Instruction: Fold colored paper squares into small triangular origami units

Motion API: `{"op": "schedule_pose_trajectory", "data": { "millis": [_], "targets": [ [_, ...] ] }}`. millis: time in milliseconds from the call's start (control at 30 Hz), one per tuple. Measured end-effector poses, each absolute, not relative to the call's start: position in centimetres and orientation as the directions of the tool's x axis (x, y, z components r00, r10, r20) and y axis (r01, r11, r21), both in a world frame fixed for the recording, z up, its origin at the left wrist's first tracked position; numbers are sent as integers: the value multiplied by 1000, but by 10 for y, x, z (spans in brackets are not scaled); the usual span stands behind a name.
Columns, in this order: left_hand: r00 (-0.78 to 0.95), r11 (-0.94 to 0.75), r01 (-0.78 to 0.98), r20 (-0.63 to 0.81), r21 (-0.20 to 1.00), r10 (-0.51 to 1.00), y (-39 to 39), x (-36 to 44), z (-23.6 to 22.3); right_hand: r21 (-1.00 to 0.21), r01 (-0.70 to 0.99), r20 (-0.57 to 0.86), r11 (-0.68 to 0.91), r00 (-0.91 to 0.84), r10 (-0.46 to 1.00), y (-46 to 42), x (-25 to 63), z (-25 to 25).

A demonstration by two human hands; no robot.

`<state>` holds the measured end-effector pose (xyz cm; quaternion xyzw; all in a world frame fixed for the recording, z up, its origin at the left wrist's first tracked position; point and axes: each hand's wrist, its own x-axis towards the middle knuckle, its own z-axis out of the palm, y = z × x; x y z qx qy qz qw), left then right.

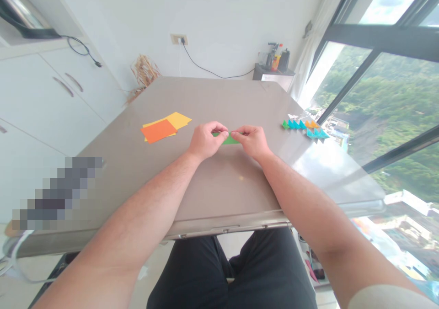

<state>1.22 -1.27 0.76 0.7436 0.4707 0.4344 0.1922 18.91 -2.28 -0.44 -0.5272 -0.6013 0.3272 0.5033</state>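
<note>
A small folded green paper point(229, 139) lies on the grey table point(219, 181) between my hands. My left hand point(206, 140) pinches its left end with fingers curled. My right hand point(252, 141) pinches the right end in the same way. Most of the paper is hidden under my fingers. To the left lies a small stack of orange and yellow paper squares point(165, 127). To the right sits a row of folded paper triangles point(305, 128), mostly teal with green and orange ones.
White cabinets point(51, 98) stand along the left. A wall socket with a black cable point(179, 39) is behind the table, and a small stand with bottles point(274, 60) at the back right. Large windows point(387, 94) run along the right side.
</note>
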Motion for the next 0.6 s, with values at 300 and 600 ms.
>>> {"op": "schedule_pose_trajectory", "data": {
  "millis": [300, 600],
  "targets": [
    [165, -445, 557, 431, 701, 887, -9, 9, 5, -922, 282, 286, 264, 39, 957, -22, 190, -6],
    [110, -390, 579, 405, 716, 908, -3, 5, 4, -920, 310, 300, 241, 158, 941, -20, 193, -5]
  ]
}}
